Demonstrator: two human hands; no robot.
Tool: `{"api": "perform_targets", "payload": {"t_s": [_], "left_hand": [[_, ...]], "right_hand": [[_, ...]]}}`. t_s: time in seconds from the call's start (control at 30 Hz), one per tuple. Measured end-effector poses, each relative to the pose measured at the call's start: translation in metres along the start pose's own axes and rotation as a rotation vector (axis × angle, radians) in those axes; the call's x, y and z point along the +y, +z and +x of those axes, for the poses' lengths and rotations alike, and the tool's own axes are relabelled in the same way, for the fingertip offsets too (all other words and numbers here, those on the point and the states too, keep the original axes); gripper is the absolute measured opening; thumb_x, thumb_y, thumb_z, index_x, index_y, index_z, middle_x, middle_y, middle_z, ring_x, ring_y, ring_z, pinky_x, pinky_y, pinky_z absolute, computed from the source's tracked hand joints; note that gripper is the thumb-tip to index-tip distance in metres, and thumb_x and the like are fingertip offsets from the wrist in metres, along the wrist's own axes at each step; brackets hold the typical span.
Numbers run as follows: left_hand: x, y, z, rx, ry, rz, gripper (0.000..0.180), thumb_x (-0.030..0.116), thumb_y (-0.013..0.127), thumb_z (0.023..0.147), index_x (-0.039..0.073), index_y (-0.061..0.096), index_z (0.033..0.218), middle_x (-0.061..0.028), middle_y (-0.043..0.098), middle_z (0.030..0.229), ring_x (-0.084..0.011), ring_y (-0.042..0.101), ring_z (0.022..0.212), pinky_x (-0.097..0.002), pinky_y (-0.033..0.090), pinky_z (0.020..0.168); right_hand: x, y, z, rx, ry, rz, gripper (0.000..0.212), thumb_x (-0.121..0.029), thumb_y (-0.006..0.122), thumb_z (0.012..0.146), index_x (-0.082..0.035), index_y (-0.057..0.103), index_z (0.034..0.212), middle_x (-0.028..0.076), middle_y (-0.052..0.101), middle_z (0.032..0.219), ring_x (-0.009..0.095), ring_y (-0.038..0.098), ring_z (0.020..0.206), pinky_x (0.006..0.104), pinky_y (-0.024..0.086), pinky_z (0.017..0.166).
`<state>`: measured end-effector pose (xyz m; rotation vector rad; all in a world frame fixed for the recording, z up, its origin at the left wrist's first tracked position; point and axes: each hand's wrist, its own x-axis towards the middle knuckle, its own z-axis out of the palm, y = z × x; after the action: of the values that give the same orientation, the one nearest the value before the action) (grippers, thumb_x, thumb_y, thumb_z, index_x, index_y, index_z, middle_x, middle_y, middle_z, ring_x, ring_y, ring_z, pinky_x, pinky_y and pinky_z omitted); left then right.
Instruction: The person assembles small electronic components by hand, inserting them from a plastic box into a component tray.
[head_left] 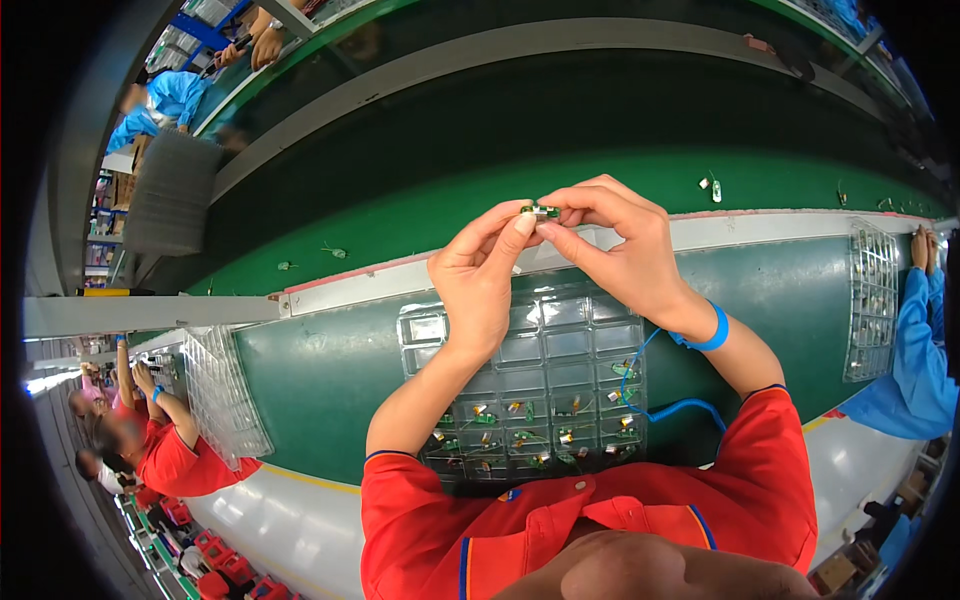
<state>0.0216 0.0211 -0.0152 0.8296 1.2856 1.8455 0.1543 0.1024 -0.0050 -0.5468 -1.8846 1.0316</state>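
Note:
Between the fingertips of both hands is a small green circuit board (541,211) with shiny metal parts, held up over the near edge of the green belt. My left hand (482,262) pinches its left end with thumb and index finger. From the other side my right hand (622,243) grips the right end, a blue wrist strap (708,330) with a coiled cord round that wrist. Below my forearms lies a clear plastic compartment tray (520,350). Several similar small boards with thin wires (525,438) sit in its nearer and right-hand compartments; my left forearm covers part of it.
Beyond a pale rail (740,233), the green conveyor belt (440,200) carries a few loose boards (716,190). Clear trays (225,395) stand at left and another tray (872,300) at right. Co-workers in red (190,455) and blue (915,360) sit alongside. A metal post (150,315) juts in at left.

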Motion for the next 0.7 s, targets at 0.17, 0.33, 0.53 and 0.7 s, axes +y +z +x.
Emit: {"api": "perform_targets", "payload": {"t_s": [0.17, 0.33, 0.53, 0.7], "left_hand": [[0.001, 0.002, -0.003, -0.015, 0.003, 0.020, 0.018, 0.003, 0.068, 0.087, -0.003, 0.068, 0.104, -0.0102, 0.069, 0.095, -0.0168, 0.068, 0.082, -0.0272, 0.057, 0.077], [-0.001, 0.006, 0.001, -0.006, -0.024, 0.123, 0.017, 0.002, 0.066, 0.088, -0.005, 0.068, 0.104, -0.0101, 0.069, 0.093, -0.0169, 0.068, 0.081, -0.0275, 0.056, 0.075], [0.007, -0.035, 0.047, -0.037, 0.033, 0.378, 0.026, 0.005, 0.067, 0.087, -0.002, 0.064, 0.113, -0.0088, 0.070, 0.083, -0.0133, 0.067, 0.072, -0.0259, 0.055, 0.069], [0.013, -0.088, 0.065, 0.120, 0.080, 0.962, 0.029, 0.012, 0.068, 0.086, 0.002, 0.066, 0.113, -0.0068, 0.069, 0.077, -0.0104, 0.065, 0.066, -0.0248, 0.053, 0.061]], "right_hand": [[-0.001, -0.001, -0.002, -0.009, 0.052, 0.031, 0.017, 0.002, 0.070, 0.081, 0.002, 0.067, 0.097, 0.010, 0.065, 0.088, 0.016, 0.063, 0.078, 0.0267, 0.056, 0.070], [0.000, -0.005, -0.001, -0.022, 0.019, -0.134, 0.013, -0.003, 0.071, 0.082, 0.003, 0.068, 0.092, 0.010, 0.066, 0.084, 0.014, 0.064, 0.076, 0.0270, 0.054, 0.068], [0.033, -0.045, 0.006, -0.294, 0.221, -0.182, 0.019, -0.010, 0.071, 0.082, 0.000, 0.068, 0.098, 0.010, 0.068, 0.088, 0.017, 0.067, 0.077, 0.0295, 0.055, 0.070], [0.037, -0.082, -0.037, -0.413, 0.200, -0.533, 0.012, -0.007, 0.069, 0.079, -0.001, 0.068, 0.090, 0.012, 0.064, 0.084, 0.028, 0.061, 0.082, 0.0371, 0.049, 0.075]]}}
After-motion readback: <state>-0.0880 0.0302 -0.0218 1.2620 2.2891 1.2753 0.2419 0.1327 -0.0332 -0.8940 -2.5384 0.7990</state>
